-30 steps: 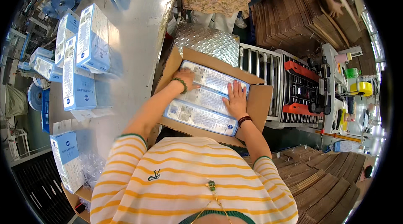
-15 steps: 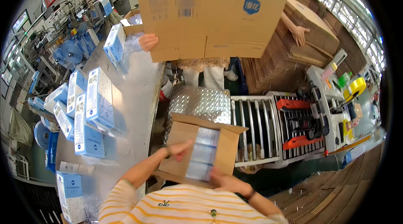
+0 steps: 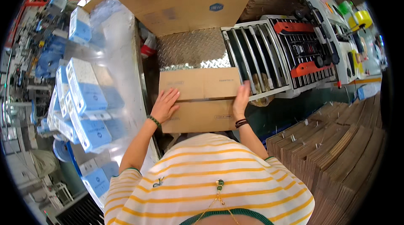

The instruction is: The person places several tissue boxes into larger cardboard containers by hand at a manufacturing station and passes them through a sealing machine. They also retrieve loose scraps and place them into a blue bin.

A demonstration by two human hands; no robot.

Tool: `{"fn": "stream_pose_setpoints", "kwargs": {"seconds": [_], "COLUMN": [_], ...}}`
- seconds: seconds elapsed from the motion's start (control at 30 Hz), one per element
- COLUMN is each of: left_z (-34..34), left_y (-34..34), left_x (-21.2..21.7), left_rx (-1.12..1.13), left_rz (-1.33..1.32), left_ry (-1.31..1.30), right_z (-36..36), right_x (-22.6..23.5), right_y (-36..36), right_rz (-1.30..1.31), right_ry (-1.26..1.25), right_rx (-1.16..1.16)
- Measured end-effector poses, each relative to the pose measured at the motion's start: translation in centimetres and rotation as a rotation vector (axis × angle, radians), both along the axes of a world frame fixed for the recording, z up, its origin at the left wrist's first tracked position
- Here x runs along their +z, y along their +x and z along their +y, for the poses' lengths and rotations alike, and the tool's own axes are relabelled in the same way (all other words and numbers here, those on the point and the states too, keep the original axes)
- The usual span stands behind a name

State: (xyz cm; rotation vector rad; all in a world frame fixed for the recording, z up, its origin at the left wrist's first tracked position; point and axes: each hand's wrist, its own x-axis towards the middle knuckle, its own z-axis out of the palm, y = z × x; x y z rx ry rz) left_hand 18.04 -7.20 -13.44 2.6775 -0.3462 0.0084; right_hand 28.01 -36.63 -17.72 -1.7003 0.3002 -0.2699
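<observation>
A brown cardboard box [image 3: 201,84] lies in front of me with its top flaps folded over, a narrow dark gap between them. My left hand [image 3: 166,105] rests on the left of the top, fingers stretched out across the gap. Against the right side of the box, my right hand [image 3: 241,100] presses with straight fingers. The flaps hide what is inside. Just beyond, a metal plate with a raised tread pattern [image 3: 191,50] borders the box. Across it, another person's hands hold a larger cardboard carton [image 3: 189,8].
Blue and white packs [image 3: 86,88] stand on the metal table [image 3: 122,48] at left. A roller conveyor [image 3: 256,58] leads right to a taping machine with red guides [image 3: 301,69]. Yellow tape [image 3: 360,20] sits at far right. Flattened cartons [image 3: 320,149] are stacked at lower right.
The box's flaps have come down over the packs inside, and both my hands have moved onto its outside. The other person's carton has come lower and tilted.
</observation>
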Motion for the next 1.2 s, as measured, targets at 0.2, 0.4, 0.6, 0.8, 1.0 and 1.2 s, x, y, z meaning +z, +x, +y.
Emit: {"fn": "stream_pose_setpoints", "kwargs": {"seconds": [0.2,0.4,0.6,0.8,1.0,1.2], "left_z": [1.0,-6.7,-15.3,-20.9,-31.4,-41.3], "left_y": [0.2,2.8,10.8,20.2,30.1,39.2], "left_x": [-5.4,-7.3,-7.2,-7.2,-9.1,-9.3], "left_rx": [0.477,0.691,0.876,0.821,0.816,0.688], "left_rz": [-0.082,-0.162,-0.164,-0.2,-0.204,-0.274], "left_ry": [-0.469,-0.733,-0.813,-0.709,-0.891,-0.85], "right_z": [0.0,-3.9,-6.9,-9.3,-19.1,-29.8], "right_x": [-1.3,0.0,2.2,0.6,1.2,2.0], "right_y": [3.0,10.7,21.4,24.0,31.9,39.3], "right_rz": [0.073,0.002,-0.096,-0.338,-0.302,-0.278], "right_ry": [-0.618,-0.71,-1.047,-1.125,-1.165,-1.259], "right_rx": [0.086,0.172,0.352,0.518,0.428,0.298]}}
